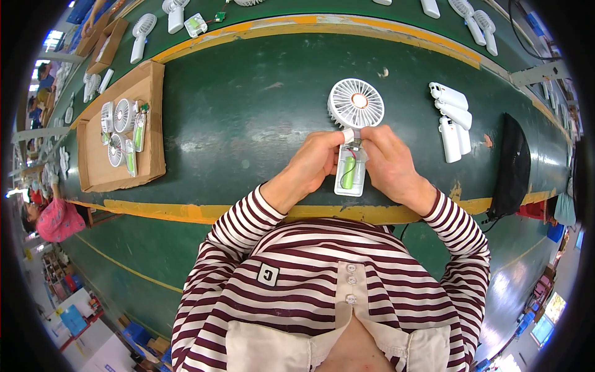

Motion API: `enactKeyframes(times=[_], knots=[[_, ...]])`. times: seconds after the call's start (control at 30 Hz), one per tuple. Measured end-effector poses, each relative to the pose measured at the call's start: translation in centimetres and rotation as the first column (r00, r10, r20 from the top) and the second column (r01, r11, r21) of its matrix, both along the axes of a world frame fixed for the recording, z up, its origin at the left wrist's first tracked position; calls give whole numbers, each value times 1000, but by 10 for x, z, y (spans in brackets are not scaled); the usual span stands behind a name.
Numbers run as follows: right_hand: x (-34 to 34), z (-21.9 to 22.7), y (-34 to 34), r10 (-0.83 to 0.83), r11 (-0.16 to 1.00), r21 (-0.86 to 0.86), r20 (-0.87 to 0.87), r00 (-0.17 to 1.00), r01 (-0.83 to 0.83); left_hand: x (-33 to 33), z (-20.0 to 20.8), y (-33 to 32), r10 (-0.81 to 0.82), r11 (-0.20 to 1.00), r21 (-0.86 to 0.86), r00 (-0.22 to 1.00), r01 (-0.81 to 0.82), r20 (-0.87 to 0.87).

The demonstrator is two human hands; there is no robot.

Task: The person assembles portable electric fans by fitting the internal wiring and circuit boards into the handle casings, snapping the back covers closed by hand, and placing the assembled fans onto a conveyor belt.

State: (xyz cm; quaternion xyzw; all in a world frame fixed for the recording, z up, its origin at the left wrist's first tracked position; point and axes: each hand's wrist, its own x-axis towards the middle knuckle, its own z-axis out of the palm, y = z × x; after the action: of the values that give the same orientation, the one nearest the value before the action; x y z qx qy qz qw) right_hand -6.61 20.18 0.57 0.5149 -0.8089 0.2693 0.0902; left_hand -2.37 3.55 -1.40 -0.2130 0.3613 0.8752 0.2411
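Over the green bench I hold a white handheld fan (pixel 356 104) with a round grille and an orange ring at its centre. Its handle is uncovered and shows a green battery cell (pixel 349 172) with thin wires in a clear-white housing. My left hand (pixel 315 160) pinches the handle's neck from the left, with something white at the thumb tip. My right hand (pixel 393 160) grips the same neck from the right, fingers curled. The fan head points away from me. Whether the fingers press a small part at the neck is hidden.
A cardboard tray (pixel 157 124) at the left holds several open fan units. White handle covers (pixel 455 139) lie at the right, beside a black pouch (pixel 513 164). Beyond a yellow-edged ledge (pixel 310 26) more fans lie on another green surface. Other people sit far left.
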Motion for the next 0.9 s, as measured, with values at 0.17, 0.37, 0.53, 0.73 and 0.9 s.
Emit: enactKeyframes(times=[0.17, 0.37, 0.53, 0.73, 0.9], knots=[[0, -1, 2, 21, 999, 31, -23, 1000, -20, 1, 3, 2, -118, 983, -149, 992, 111, -42], [2, -6, 4, 10, 998, 56, -19, 1000, -9, 4, 2, 8, -79, 976, -205, 997, 74, -18], [13, -5, 4, -130, 982, 128, -84, 988, 141, 4, -7, 11, -68, 983, -169, 996, 76, 54], [14, -13, 9, -263, 959, 119, 24, 964, 259, 4, -7, 10, -93, 983, -155, 995, 97, 32], [10, -5, 9, -203, 965, 162, -31, 979, 205, 5, 0, 9, -136, 984, -117, 991, 136, 10]])
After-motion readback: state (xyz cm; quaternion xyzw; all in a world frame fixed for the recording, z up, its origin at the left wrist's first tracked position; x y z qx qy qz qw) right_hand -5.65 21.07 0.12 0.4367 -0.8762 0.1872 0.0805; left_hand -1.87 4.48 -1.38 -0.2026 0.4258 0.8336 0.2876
